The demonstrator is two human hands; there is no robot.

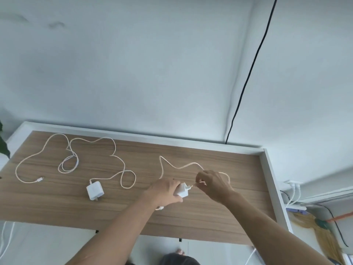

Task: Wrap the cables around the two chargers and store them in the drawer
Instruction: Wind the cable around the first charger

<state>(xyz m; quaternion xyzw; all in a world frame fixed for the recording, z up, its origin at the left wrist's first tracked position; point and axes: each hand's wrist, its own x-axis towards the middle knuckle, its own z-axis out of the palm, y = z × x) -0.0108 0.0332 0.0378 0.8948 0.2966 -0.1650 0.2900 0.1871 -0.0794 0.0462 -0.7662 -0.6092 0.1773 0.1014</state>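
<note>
Here the wooden desktop (210,222) fills the lower half of the view, its grain running left to right, with a white raised rim along the far and right edges. Behind it rises a pale, bare wall (152,64), and a black cord (254,60) runs down that wall to the desk's back edge. At the far left a dark plant leaf (3,146) pokes in; to the right, below desk level, sits a white power strip (292,185) with white plugs in it.

The left hand (165,191) grips one white charger (182,190) just above the desk, right of centre. The right hand (214,185) pinches that charger's cable (179,166) close beside the block; the rest of the cable loops loosely over the wood behind both hands. Whether any turn is already wound on is hard to tell.

The second charger (93,192) lies flat left of centre, untouched, and its long cable (91,142) sprawls in open curves toward the left edge.
</note>
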